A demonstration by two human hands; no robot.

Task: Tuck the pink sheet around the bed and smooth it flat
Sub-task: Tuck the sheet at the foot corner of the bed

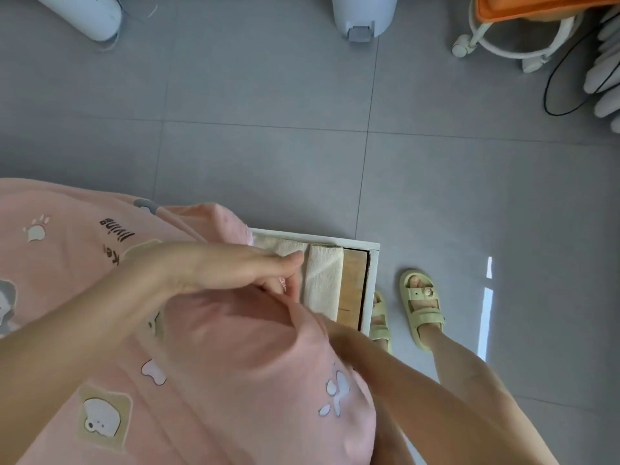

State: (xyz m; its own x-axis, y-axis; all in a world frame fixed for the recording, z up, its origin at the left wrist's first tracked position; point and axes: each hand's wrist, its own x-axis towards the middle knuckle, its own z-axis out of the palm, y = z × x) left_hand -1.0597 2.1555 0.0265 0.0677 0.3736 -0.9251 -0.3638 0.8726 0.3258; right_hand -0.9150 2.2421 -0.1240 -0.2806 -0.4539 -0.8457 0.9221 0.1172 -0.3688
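The pink sheet (110, 330), printed with cartoon shapes, covers the bed at lower left and bulges in a loose fold at its corner. My left hand (241, 268) reaches across and pinches the sheet's edge at that corner. My right hand (335, 327) is mostly hidden under the pink fold, with only the wrist and forearm showing. Where the sheet is pulled back, the bed's white frame corner (372, 263), a cream pad (322, 280) and a wooden board (352, 290) are bare.
Grey floor tiles (335, 129) stretch beyond the bed. My feet in pale green sandals (421, 310) stand right beside the frame corner. Two white appliances (364, 15) stand at the top, with a white wheeled stand (496, 45), an orange cushion and a black cable at top right.
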